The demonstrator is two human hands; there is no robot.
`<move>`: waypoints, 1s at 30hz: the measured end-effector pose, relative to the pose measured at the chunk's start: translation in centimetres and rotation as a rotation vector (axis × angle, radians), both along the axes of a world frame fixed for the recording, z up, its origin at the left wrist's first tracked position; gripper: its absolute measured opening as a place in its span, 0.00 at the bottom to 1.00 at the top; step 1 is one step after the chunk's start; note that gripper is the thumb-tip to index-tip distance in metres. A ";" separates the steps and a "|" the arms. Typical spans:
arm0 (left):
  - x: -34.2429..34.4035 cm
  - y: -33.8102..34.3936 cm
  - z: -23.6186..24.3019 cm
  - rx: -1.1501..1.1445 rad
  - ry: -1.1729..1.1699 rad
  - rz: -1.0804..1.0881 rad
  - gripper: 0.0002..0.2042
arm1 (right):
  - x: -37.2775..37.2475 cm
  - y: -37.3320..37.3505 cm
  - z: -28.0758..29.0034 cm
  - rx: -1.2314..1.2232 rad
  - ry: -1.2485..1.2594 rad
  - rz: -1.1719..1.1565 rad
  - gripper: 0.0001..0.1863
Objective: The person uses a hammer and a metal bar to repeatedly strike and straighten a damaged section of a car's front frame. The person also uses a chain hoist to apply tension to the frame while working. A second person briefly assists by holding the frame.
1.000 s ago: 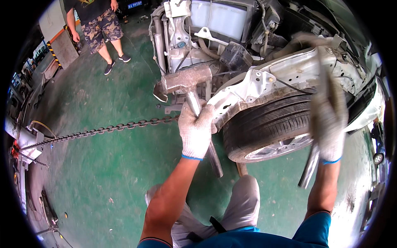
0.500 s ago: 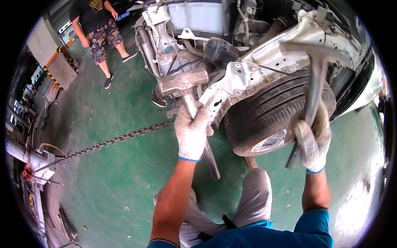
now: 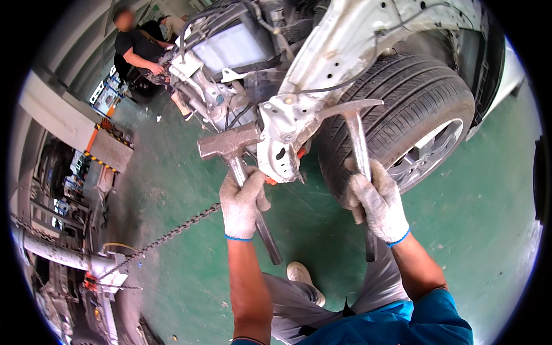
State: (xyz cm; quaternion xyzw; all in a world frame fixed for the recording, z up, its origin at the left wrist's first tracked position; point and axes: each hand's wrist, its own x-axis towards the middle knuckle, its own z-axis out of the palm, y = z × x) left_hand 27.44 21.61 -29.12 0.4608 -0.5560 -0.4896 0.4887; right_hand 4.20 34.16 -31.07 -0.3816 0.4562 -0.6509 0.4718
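My gloved left hand (image 3: 238,204) is closed round the handle of a sledgehammer (image 3: 230,142), whose blocky steel head points up beside the end of a white car frame rail (image 3: 282,154). In my gloved right hand (image 3: 376,201) is a body hammer (image 3: 357,129) with a long, thin, curved head. Its head overlaps the view of the tire (image 3: 402,106) and the rail; I cannot tell whether it touches them. Both handles stick out below my fists. The rail's end is bare metal with holes, and an orange piece shows under it.
A taut chain (image 3: 184,227) runs from near the rail's end to a white pulling post (image 3: 109,270) at lower left. Another person (image 3: 144,54) stands beyond the car's front. The opened engine bay (image 3: 236,49) lies ahead, and a pillar (image 3: 112,146) with striped edging stands left.
My right hand has brought the body hammer left and inward, closer to the sledgehammer. My view has turned, and more of the wheel shows. The other person appears farther up the picture.
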 end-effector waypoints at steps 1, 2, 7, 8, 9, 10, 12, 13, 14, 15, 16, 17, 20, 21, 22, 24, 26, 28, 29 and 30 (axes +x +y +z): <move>-0.2 0.1 0.0 -0.006 -0.006 0.000 0.07 | 0.2 -0.3 -0.1 -0.013 -0.051 -0.001 0.25; -0.3 0.2 0.1 -0.012 -0.012 0.002 0.08 | 0.4 -0.6 0.0 -0.011 -0.113 0.015 0.23; -0.5 0.2 -0.6 -0.020 -0.011 0.013 0.08 | 2.1 -1.5 0.2 -0.046 -0.211 0.022 0.20; -0.6 0.1 -0.6 -0.017 -0.014 0.016 0.08 | 2.7 -1.8 0.0 -0.061 -0.214 -0.008 0.20; -0.7 0.2 -0.7 -0.013 -0.009 0.024 0.08 | 3.3 -2.0 0.0 -0.074 -0.208 -0.032 0.19; -0.8 0.2 -0.7 -0.009 -0.004 0.032 0.08 | 4.0 -2.3 0.3 -0.053 -0.279 -0.020 0.17; -1.0 0.3 -0.6 -0.018 -0.010 0.029 0.08 | 4.7 -2.9 -0.1 -0.014 -0.243 0.019 0.15; -1.1 0.3 -0.6 -0.022 -0.010 0.027 0.08 | 4.6 -3.2 -0.5 0.002 -0.231 0.043 0.15; -1.4 0.6 -0.4 -0.022 -0.020 0.030 0.08 | 3.9 -3.0 -0.9 -0.006 -0.198 0.057 0.15; -1.1 0.6 -0.4 -0.028 -0.032 0.038 0.08 | 3.3 -2.8 -1.0 -0.012 -0.172 0.079 0.15; -0.9 0.5 -0.5 -0.033 -0.039 0.040 0.08 | 2.7 -2.4 -0.9 -0.029 -0.208 0.111 0.16; -0.7 0.5 -0.7 -0.038 -0.046 0.042 0.08 | 1.9 -1.9 -0.7 -0.020 -0.203 0.118 0.17; -0.5 0.8 -2.3 -0.080 0.065 0.049 0.08 | 0.5 -0.5 -3.2 -0.038 -0.083 0.067 0.16; -0.8 1.4 -3.3 -0.089 0.118 0.067 0.07 | 0.2 0.0 -5.1 -0.013 -0.071 0.094 0.15; -1.2 2.1 -4.4 -0.072 0.172 0.067 0.07 | 0.1 0.1 -7.8 -0.024 0.039 0.089 0.15; -1.3 3.1 -7.0 0.006 0.235 0.120 0.06 | 1.4 0.3 -14.8 0.034 0.206 0.126 0.15; -1.4 3.3 -9.6 0.113 0.274 0.171 0.04 | 3.3 1.6 -21.1 0.210 0.402 0.136 0.18; -2.4 4.9 -14.8 0.177 0.204 0.281 0.06 | 5.5 3.5 -27.4 0.462 0.564 0.140 0.21; -3.0 5.7 -16.7 0.182 0.125 0.325 0.08 | 6.8 4.5 -30.8 0.594 0.597 0.147 0.22; -2.7 6.5 -18.7 0.257 0.090 0.309 0.09 | 8.7 5.4 -34.8 0.685 0.654 0.150 0.23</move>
